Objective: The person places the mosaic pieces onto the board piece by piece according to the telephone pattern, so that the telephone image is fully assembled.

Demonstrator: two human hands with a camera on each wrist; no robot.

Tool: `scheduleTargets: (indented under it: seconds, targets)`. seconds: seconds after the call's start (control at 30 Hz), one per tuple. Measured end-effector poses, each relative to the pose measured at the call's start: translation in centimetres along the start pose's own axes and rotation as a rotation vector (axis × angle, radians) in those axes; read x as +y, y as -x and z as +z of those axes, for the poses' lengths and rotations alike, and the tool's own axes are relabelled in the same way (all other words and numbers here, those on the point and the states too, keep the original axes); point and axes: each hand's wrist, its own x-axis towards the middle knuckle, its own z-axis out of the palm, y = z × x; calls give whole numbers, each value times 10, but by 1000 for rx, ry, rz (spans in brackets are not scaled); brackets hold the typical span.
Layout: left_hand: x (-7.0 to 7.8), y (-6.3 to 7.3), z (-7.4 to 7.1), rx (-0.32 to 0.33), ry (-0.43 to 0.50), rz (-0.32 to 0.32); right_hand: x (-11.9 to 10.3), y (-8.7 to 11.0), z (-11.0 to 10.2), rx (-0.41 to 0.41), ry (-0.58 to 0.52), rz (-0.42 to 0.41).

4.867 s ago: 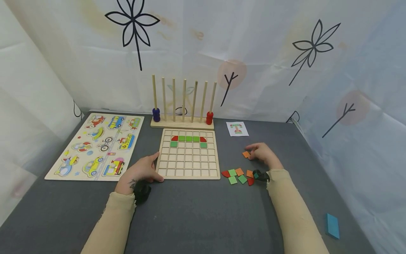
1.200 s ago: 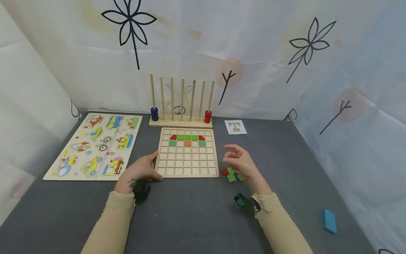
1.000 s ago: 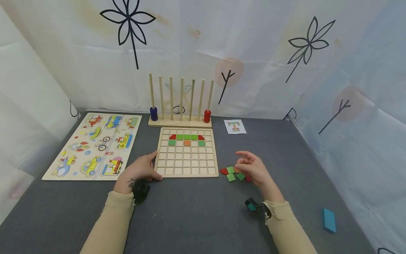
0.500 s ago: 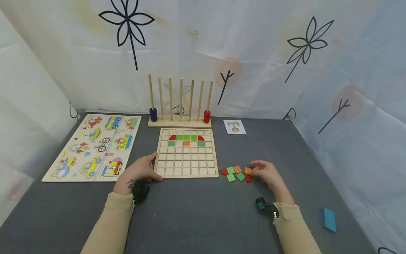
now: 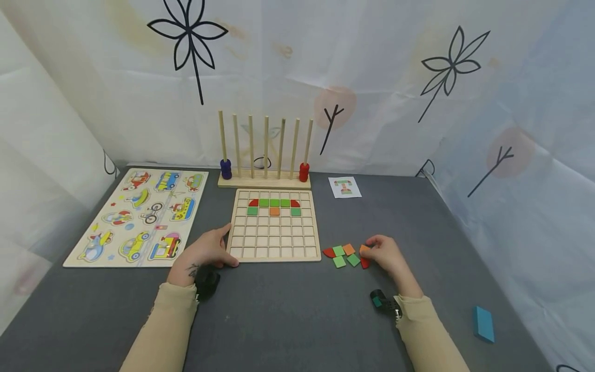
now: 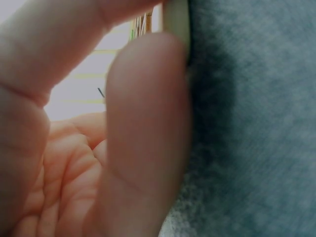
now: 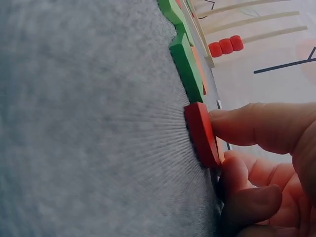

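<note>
My left hand (image 5: 204, 250) holds the near left corner of a wooden grid board (image 5: 274, 258), thumb at its front edge and fingers at its left side. Set in the board are a row of green squares (image 5: 275, 202) between two red quarter-round tiles, green squares under both ends, and an orange square (image 5: 275, 211) under the middle. To the right, my right hand (image 5: 387, 257) pinches a loose orange square tile (image 5: 364, 249), partly covered by the fingertips. A red tile (image 7: 201, 134) lies right beside it; green tiles (image 5: 339, 262), another orange square (image 5: 348, 249) and a red quarter-round (image 5: 329, 252) lie nearby.
A small pattern card (image 5: 345, 187) lies behind the loose tiles. A peg stand (image 5: 265, 179) with blue and red beads stands behind the board. At left lies a vehicle picture puzzle (image 5: 139, 217); a blue block (image 5: 484, 324) lies at far right.
An orange square has come onto the board under the green row. My right hand has gone from beside the board back to the loose tiles and taken another orange square. My left hand stays.
</note>
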Motion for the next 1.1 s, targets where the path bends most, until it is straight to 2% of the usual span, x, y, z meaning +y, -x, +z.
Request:
scheduleTargets:
  seconds: [0.4, 0.57, 0.67, 0.77, 0.9, 0.97, 1.03, 1.1]
  targets:
    - [-1, -1, 0, -2, -5, -9, -3, -2, -2, 6, 84, 22]
    - [-2, -2, 1, 6, -7, -18, -14, -6, -3, 51, 42, -5]
    - [-3, -2, 1, 8, -12, -11, -27, -11, 1, 71, -65, -46]
    - [-3, -2, 1, 12, -17, -9, -45, -17, 11, 61, -236, -85]
    - [-3, -1, 2, 16, -26, -10, -75, -21, 34, 23, -565, -144]
    - [-2, -1, 1, 17, -31, -6, -88, -23, 48, 15, -697, -162]
    - [-2, -1, 1, 17, -30, -13, -100, -26, 64, 15, -775, -165]
    - [-1, -1, 1, 12, -36, -13, -108, -32, 80, 13, -801, -155]
